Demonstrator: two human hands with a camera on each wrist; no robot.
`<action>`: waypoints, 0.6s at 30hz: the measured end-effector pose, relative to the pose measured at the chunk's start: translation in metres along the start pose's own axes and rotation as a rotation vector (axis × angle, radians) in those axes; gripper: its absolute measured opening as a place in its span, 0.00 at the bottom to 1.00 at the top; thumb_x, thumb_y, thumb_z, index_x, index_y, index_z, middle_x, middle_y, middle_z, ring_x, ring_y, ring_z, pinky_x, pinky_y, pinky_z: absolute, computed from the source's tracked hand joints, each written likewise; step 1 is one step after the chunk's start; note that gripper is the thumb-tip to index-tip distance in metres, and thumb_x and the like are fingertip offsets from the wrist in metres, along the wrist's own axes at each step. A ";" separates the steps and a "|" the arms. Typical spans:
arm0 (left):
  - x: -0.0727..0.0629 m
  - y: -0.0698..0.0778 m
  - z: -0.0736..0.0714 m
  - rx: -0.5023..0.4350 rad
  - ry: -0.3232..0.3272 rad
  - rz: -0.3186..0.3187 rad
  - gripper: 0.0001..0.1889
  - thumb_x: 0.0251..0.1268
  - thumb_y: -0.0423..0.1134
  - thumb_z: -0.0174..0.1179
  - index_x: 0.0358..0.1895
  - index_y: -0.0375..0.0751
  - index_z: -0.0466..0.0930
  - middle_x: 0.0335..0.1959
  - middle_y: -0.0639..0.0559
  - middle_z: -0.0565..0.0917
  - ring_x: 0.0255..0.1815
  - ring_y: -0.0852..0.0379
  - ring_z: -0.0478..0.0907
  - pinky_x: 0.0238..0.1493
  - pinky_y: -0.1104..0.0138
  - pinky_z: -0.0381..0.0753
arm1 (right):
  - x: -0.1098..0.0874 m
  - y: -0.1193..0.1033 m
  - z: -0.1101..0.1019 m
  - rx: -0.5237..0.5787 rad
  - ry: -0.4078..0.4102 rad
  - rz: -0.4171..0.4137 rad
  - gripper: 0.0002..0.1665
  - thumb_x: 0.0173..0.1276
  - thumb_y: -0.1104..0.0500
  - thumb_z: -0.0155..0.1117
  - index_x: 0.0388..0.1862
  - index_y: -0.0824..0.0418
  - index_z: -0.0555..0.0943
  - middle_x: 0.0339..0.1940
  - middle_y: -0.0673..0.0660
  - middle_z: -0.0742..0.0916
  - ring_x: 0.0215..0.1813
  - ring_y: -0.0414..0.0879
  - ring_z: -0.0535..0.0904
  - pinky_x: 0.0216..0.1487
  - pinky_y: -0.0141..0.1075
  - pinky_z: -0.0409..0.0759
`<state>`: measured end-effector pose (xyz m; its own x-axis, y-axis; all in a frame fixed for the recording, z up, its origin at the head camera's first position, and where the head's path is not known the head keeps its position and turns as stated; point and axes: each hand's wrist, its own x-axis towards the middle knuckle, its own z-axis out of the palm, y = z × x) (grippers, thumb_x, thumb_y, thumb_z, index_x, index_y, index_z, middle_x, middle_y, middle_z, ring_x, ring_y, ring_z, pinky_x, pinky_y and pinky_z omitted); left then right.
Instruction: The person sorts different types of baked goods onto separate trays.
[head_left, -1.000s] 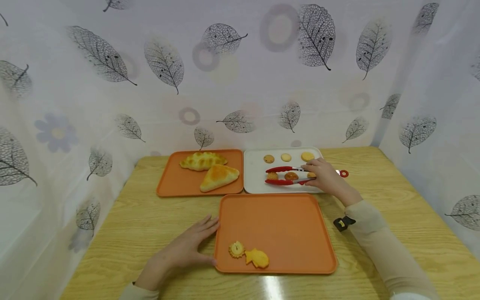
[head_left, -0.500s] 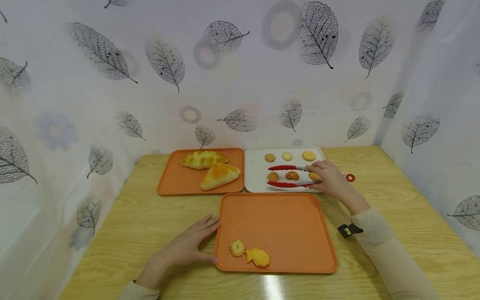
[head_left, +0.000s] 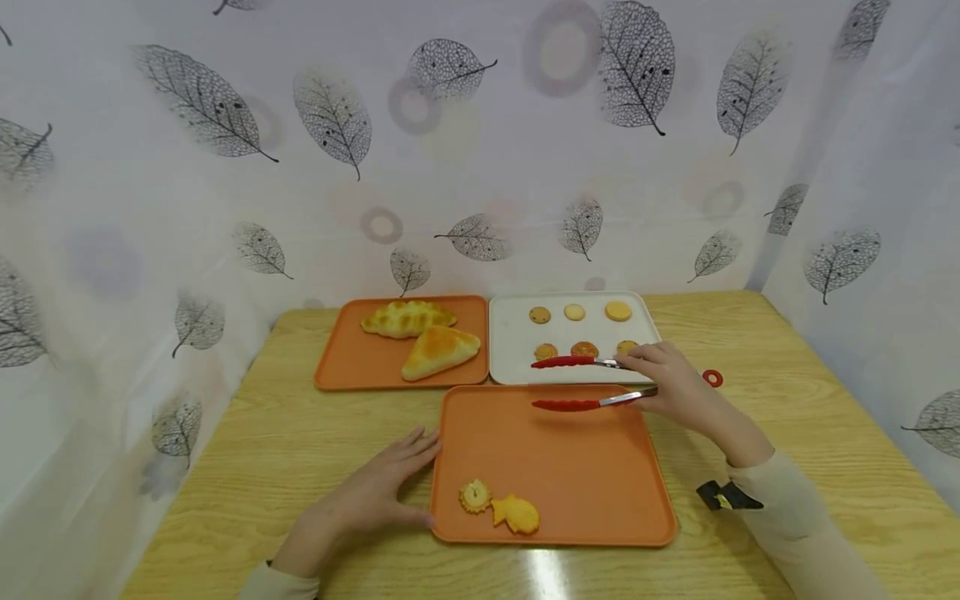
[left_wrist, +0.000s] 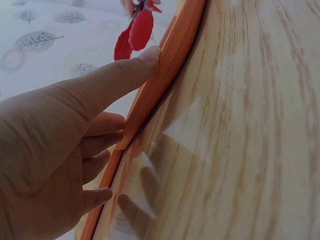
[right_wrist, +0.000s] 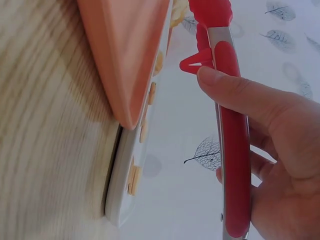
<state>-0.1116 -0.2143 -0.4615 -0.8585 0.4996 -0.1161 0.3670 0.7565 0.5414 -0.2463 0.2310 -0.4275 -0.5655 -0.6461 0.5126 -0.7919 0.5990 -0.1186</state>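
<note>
My right hand [head_left: 678, 390] grips red-tipped metal tongs [head_left: 566, 406], thumb on one arm and fingers round the other. Their tips are spread apart with nothing between them, over the border of the white tray [head_left: 510, 325] and the front orange tray [head_left: 555, 462]. In the right wrist view the tongs [right_wrist: 235, 145] are held above the trays. My left hand [head_left: 367, 500] touches the front tray's left edge with fingers and thumb extended; the left wrist view shows the thumb on the rim [left_wrist: 172, 60]. A round scalloped cookie [head_left: 475, 497] and a fish-shaped cookie [head_left: 516, 514] lie in that tray.
Two rows of small cookies, one a plain pale cookie [head_left: 574, 312], lie on the white tray. Beside it, the rear orange tray [head_left: 337, 367] holds a braided bread [head_left: 405, 320] and a triangular bread [head_left: 441, 352]. A leaf-patterned curtain [head_left: 480, 167] surrounds the wooden table [head_left: 300, 417].
The tongs have moved from over the white tray's front row of cookies toward me, and their tips have spread wider. My left hand stays at the tray edge.
</note>
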 end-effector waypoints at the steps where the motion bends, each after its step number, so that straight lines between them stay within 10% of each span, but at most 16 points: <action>1: 0.000 0.000 0.000 0.003 0.003 0.003 0.54 0.48 0.70 0.64 0.77 0.50 0.55 0.80 0.55 0.54 0.81 0.45 0.45 0.74 0.41 0.55 | -0.002 -0.003 -0.001 0.004 -0.003 -0.009 0.39 0.36 0.63 0.84 0.53 0.66 0.83 0.45 0.60 0.84 0.45 0.54 0.75 0.44 0.50 0.75; 18: -0.003 0.016 0.004 -0.015 -0.002 -0.015 0.54 0.48 0.69 0.64 0.77 0.47 0.55 0.80 0.52 0.54 0.81 0.43 0.45 0.73 0.39 0.55 | -0.026 -0.040 -0.019 0.081 -0.173 -0.113 0.38 0.37 0.59 0.85 0.53 0.60 0.84 0.49 0.53 0.84 0.50 0.48 0.75 0.45 0.45 0.81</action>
<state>-0.1021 -0.2017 -0.4557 -0.8630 0.4890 -0.1265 0.3482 0.7575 0.5522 -0.1960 0.2330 -0.4196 -0.4974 -0.7830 0.3736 -0.8646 0.4825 -0.1399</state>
